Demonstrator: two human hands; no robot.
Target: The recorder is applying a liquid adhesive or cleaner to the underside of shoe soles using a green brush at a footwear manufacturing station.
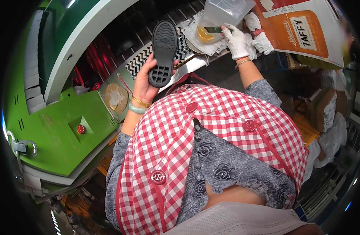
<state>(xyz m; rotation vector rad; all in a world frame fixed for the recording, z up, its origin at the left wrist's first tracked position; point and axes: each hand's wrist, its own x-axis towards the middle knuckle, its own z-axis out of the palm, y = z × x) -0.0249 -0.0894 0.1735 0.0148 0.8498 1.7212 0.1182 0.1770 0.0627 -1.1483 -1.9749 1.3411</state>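
Left hand (142, 84) grips black shoe sole (163, 53) by the heel end, tread up and clear of the green machine (54, 133), presumably for coating. Right hand (236, 41), white-gloved, pinches a brush (216, 29) over yellow glue bowl (205, 35); fingers closed around handle.

- Green machine housing (58, 137) with a red push button (81, 129), at the left.
- White curved guard (86, 35) arching over dark conveyor slats (121, 35).
- Worktop (195, 64), pale edge, chevron-striped strip (138, 62).
- Orange-and-white cardboard box (301, 27), upper right.
- Stacked cartons and plastic bags (324, 113), right side, dim.
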